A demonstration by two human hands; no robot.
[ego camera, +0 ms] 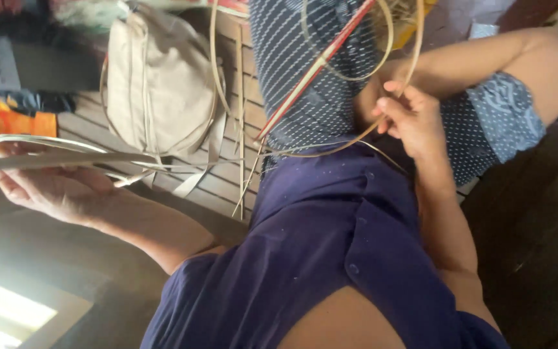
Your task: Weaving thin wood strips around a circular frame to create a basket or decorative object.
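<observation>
Holding: two hands [46, 184] [411, 116] | several cane strips [66, 158] | one bag [159, 81]

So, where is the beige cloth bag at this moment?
In the head view, the beige cloth bag lies upper left on the slatted wooden floor, above the left hand and left of the blue dotted fabric.

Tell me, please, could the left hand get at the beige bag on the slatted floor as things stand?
Probably not at once: the left hand is already gripping a bundle of flat cane strips. The beige bag lies just beyond it, with only loose strips between.
</observation>
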